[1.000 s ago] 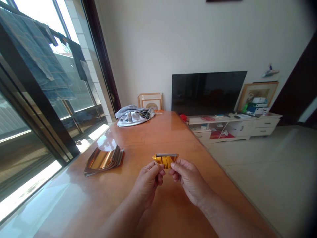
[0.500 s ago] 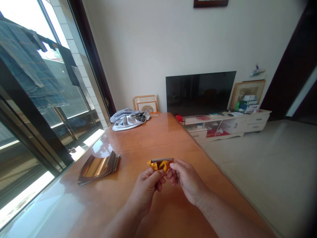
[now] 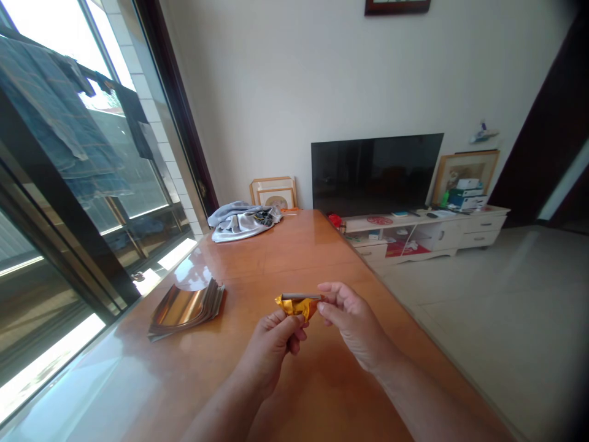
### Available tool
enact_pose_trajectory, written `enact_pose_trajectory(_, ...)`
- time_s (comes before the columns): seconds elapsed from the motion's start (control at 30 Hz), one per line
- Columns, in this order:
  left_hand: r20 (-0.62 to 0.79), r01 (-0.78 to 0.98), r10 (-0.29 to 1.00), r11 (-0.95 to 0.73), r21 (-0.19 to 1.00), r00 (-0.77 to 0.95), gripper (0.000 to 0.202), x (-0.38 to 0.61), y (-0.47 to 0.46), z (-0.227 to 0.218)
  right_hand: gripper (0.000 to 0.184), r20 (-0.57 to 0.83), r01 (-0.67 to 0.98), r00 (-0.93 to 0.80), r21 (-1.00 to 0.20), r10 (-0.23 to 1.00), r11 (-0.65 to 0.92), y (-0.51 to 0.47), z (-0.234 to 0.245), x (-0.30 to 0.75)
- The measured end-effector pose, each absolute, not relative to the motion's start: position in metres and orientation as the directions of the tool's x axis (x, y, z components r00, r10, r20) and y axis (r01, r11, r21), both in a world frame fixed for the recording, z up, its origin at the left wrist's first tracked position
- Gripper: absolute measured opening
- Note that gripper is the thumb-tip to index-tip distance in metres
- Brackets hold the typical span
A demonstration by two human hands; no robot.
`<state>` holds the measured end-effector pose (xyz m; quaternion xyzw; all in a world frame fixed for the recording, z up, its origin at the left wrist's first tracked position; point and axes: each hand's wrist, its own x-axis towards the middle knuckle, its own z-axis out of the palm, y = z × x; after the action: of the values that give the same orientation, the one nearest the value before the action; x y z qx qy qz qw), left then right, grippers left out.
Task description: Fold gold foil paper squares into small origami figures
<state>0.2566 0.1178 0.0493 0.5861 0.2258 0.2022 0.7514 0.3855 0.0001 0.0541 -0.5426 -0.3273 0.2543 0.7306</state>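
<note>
A small piece of gold foil paper (image 3: 298, 306), creased and partly folded, with a grey strip along its far edge, is held up over the wooden table (image 3: 294, 258). My left hand (image 3: 276, 341) pinches its near edge between thumb and fingers. At the paper's right end is my right hand (image 3: 356, 325), its thumb and a finger closed on the corner while the index finger is raised above it. To the left, a stack of curled gold foil sheets (image 3: 186, 307) lies on the table.
A grey cloth bundle (image 3: 243, 222) sits at the table's far end. Beyond it are leaning picture frames (image 3: 276, 193), a television (image 3: 377, 172) and a white cabinet (image 3: 481, 230). A glass sliding door (image 3: 92, 202) runs along the left.
My right hand has loosened its earlier low grip, shifting up and slightly right along the foil paper's end, with the index finger lifted. My left hand keeps its pinch.
</note>
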Motion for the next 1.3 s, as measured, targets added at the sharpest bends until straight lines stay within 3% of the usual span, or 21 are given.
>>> enact_pose_trajectory(0.17,-0.068,-0.045,0.538,0.195,0.98,0.84,0.017,0.256,0.116,0.051,0.014,0.266,0.082,0.666,-0.955,0.697,0.286,0.004,0.047,0.386)
enact_pose_trajectory(0.33,-0.059,-0.099,0.504,0.281,0.955,0.862,0.019,0.256,0.114,0.057,0.011,0.241,0.051,0.679,-0.958,0.694,0.283,0.003,0.048,0.387)
enact_pose_trajectory(0.5,-0.085,-0.173,0.558,0.394,0.903,0.826,0.033,0.259,0.117,0.055,0.012,0.208,0.008,0.677,-0.961,0.706,0.275,0.003,0.049,0.385)
enact_pose_trajectory(0.93,-0.078,-0.17,0.653,0.307,0.936,0.753,0.034,0.259,0.121,0.051,0.016,0.175,0.03,0.614,-0.98,0.77,0.198,-0.002,0.052,0.383)
enact_pose_trajectory(1.3,-0.116,-0.158,0.616,0.372,0.915,0.779,0.034,0.258,0.12,0.052,0.014,0.387,0.395,0.659,-0.908,0.645,0.142,0.003,0.04,0.385)
